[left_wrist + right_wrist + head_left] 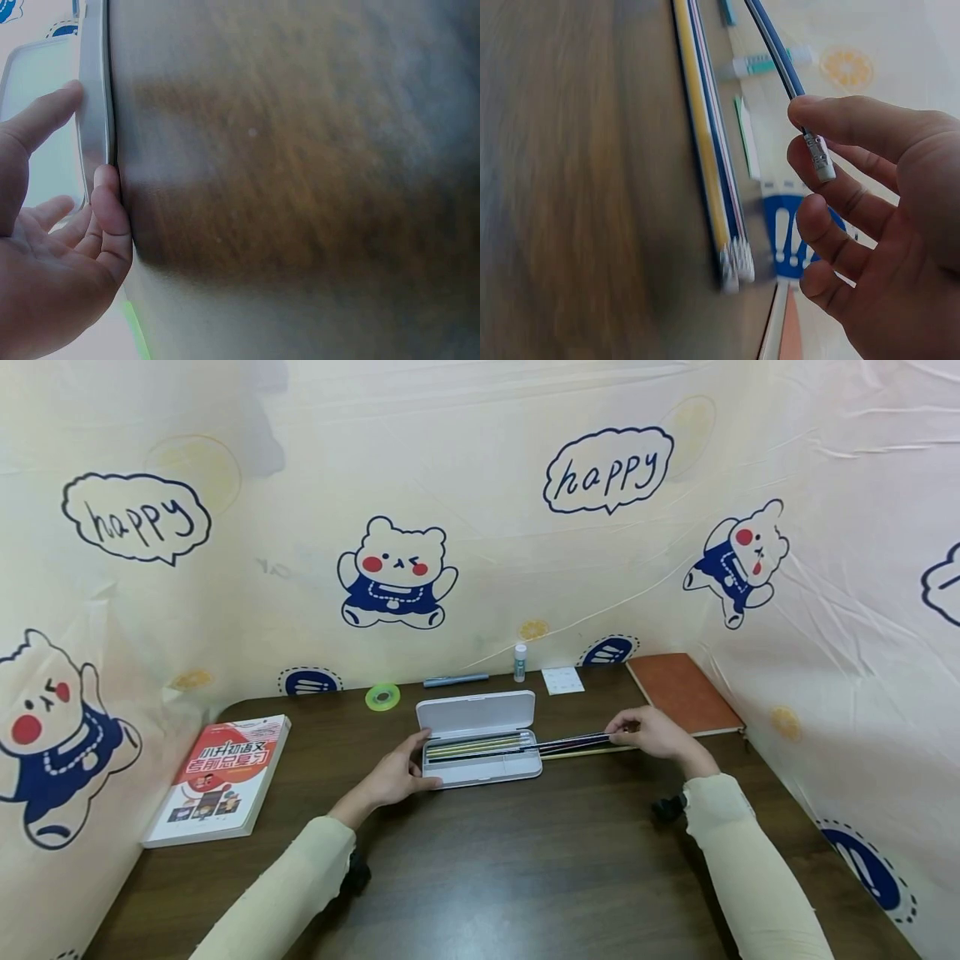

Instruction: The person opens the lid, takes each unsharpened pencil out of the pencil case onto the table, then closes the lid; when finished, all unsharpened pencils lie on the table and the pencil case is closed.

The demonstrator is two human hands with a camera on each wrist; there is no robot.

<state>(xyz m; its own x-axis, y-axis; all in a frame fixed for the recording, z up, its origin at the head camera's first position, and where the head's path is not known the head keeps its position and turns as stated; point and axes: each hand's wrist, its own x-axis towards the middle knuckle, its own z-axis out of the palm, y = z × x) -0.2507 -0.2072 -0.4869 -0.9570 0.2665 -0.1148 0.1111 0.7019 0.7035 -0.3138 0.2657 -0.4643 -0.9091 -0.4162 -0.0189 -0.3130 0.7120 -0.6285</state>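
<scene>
A white pencil case lies on the table, its lid raised at the back. Several pencils lie inside it. My left hand grips the case's left end, with the thumb on the near side; the left wrist view shows the hand against the case edge. Off the case's right side, my right hand pinches a dark striped pencil near its eraser end. Below that pencil, more pencils, one yellow, extend out to the right of the case.
A red and white book lies at the left, a brown notebook at the back right. Along the back edge are a green tape roll, a blue pen, a glue stick and a pale paper pad.
</scene>
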